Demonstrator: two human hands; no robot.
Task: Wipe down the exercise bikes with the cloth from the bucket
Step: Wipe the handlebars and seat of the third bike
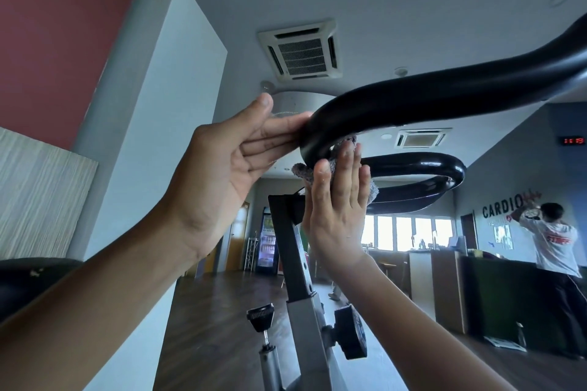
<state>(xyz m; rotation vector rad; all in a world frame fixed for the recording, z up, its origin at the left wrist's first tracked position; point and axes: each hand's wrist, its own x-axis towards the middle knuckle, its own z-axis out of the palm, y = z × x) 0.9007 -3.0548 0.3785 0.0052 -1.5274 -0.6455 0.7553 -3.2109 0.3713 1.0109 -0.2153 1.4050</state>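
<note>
Head view: we look up at the bike's black handlebar loop [381,111]. Our left hand [222,168] lies open, fingers flat against the bend. Our right hand [336,200] presses the grey cloth [303,172] against the underside, probably without gripping it. We should steady the bar and follow the curve.

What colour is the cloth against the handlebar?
Grey, a fuzzy texture. The cloth shows in the head view, pressed by the right hand.
</note>
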